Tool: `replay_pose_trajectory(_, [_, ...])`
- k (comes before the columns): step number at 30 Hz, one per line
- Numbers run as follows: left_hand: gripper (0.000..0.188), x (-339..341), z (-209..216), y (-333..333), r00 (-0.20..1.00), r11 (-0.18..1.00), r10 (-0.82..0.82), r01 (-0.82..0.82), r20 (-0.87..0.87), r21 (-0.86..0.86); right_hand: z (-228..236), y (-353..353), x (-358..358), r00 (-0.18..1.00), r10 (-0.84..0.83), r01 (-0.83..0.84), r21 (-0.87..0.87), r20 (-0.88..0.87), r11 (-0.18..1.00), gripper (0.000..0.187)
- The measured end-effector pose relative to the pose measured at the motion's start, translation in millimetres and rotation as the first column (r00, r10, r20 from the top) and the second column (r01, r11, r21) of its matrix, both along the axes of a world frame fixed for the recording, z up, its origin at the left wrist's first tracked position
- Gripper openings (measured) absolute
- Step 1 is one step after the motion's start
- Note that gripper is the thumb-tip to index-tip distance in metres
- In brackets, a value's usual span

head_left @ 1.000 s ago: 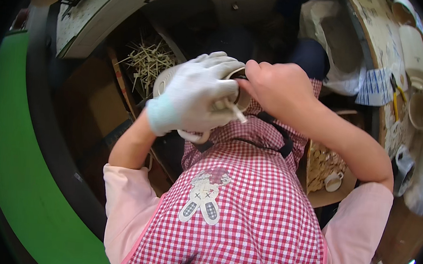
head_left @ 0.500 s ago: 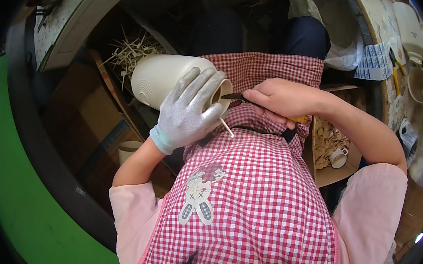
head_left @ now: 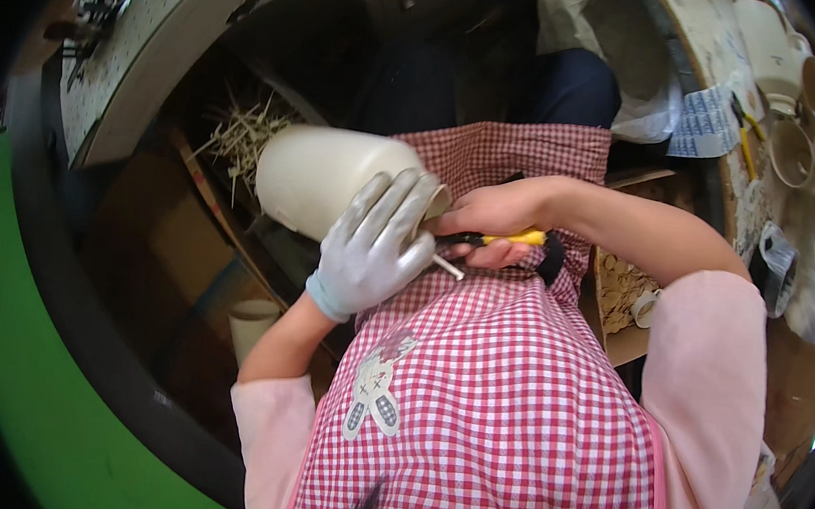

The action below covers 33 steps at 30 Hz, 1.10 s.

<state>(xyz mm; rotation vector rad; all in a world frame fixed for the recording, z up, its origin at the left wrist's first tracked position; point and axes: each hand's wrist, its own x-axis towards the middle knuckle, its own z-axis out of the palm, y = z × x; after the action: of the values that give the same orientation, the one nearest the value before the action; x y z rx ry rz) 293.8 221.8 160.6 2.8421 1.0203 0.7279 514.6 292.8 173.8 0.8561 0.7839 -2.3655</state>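
A cream plastic bottle (head_left: 323,173) lies on its side over my lap, its open neck turned to the right. My left hand (head_left: 375,247), in a silver-grey coated glove, is closed around its neck end. A thin pale rod (head_left: 449,268) sticks out from under the gloved fingers. My bare right hand (head_left: 496,218) grips a knife with a yellow and black handle (head_left: 514,237) close against the bottle's mouth. Fingers and the rim hide the blade.
Thin pale scrap strips (head_left: 250,132) pile up left of the bottle. A cardboard box (head_left: 625,343) at right holds beige scraps and a small white cup-like piece (head_left: 645,310). On the right bench (head_left: 751,210) lie yellow-handled pliers (head_left: 748,138) and several cream plastic parts (head_left: 793,156).
My right hand has moved left, closer to the bottle's mouth, and turned so the yellow handle shows more. The blade, visible before, is now hidden. The bottle has shifted slightly in the picture.
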Motion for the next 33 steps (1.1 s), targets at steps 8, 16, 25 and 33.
replay_pose_trajectory(8, [0.043, -81.2, 29.3, 38.3, 0.652, 0.835, 0.547, -0.468, 0.525, -0.288, -3.9, 42.8, 98.3, 0.956, -0.034, 0.292, 0.956, -0.291, 0.024, 0.028])
replay_pose_trajectory(16, [0.066, -144.5, 42.7, 46.5, 0.309, 0.467, 0.74, -0.875, 0.598, -0.125, -48.9, 150.7, 431.9, 0.185, -0.904, -0.918, 0.395, 0.385, -0.019, 0.035])
replay_pose_trajectory(25, [0.008, -143.2, 70.2, 20.9, 0.214, 0.472, 0.782, -0.817, 0.586, -0.332, -16.3, 133.7, 331.2, 0.697, -0.651, -0.345, 0.656, -0.3, -0.671, 0.025])
replay_pose_trajectory(33, [0.046, -76.2, 42.5, 86.1, 0.195, 0.595, 0.801, -0.361, 0.565, -0.718, -241.9, 207.4, 287.1, 0.559, -0.765, -0.447, 0.893, 0.319, 0.046, 0.035])
